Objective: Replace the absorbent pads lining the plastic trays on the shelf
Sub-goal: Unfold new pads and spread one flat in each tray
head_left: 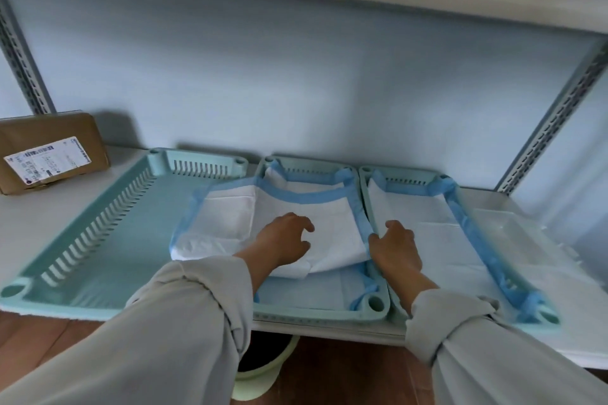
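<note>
Three pale green plastic trays sit side by side on the shelf. The left tray is bare, without a pad. The middle tray holds a blue-edged white absorbent pad, rumpled and spilling over its left rim into the left tray. My left hand rests on this pad with its fingers loosely curved. My right hand pinches the pad's blue right edge at the rim between the middle and right trays. The right tray is lined with a flat pad.
A brown parcel with a white label stands at the shelf's back left. A clear plastic sheet lies right of the trays. Perforated metal uprights frame the shelf, with another shelf above. A pale green bin stands on the wooden floor below.
</note>
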Demonstrator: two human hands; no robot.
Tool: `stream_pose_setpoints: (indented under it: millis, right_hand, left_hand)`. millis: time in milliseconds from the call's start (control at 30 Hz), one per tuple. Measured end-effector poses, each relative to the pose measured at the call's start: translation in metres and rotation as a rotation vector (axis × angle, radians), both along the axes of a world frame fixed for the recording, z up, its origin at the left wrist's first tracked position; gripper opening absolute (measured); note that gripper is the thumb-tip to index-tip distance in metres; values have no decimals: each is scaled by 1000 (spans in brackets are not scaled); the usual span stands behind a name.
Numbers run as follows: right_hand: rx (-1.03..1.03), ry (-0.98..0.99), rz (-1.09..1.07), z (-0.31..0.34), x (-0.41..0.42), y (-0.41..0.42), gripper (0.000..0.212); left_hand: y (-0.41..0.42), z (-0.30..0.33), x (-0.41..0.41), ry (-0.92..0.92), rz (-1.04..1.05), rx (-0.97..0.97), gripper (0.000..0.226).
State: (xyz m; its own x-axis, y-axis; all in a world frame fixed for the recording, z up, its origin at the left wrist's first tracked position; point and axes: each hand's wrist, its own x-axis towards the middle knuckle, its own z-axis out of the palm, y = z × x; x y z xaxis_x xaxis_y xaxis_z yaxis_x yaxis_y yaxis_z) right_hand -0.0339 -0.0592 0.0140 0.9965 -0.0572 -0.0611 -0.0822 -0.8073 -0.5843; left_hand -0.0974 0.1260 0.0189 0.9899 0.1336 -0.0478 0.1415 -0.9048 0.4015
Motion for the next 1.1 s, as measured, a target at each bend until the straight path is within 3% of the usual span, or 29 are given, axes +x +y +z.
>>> stream_pose_setpoints:
  millis: [100, 167, 233, 333, 433, 567, 700, 833, 900, 967, 1100]
  right_hand:
    - [78, 92, 11, -10, 1, -13, 48]
    - [145, 117, 41, -15, 0, -16, 31]
    - [177, 78, 47, -15, 1, -16, 13]
    - [283, 4, 15, -9, 3, -14, 18]
    - [419, -75, -50, 3, 4, -15, 23]
    - [749, -113, -297, 23, 4, -29, 21]
    - [673, -70, -213, 21, -4, -44, 11]
    - [686, 123, 8, 25, -16, -48, 11]
    - [543, 235, 85, 26, -20, -49, 9]
    - [415, 348, 142, 27, -25, -49, 22]
    - [637, 343, 162, 31, -32, -49, 22]
  left_hand:
    - [-10, -4, 7, 51, -27, -12, 40]
    - [-14, -8, 9, 122, -66, 2, 46]
    - [-16, -13, 7, 232, -128, 93, 58]
    - [-12, -24, 2, 333, -150, 271, 64]
    - [-6, -32, 1, 318, -103, 346, 47]
    - [-4, -26, 0, 191, -41, 426, 38]
    - [-7, -18, -4, 218, -27, 416, 41]
    - [-24, -14, -12, 340, -212, 222, 73]
    - [-40, -12, -16, 360, -284, 206, 80]
    - [-57, -12, -17, 343, -308, 203, 83]
    - [-81, -8, -15, 272, -286, 151, 76]
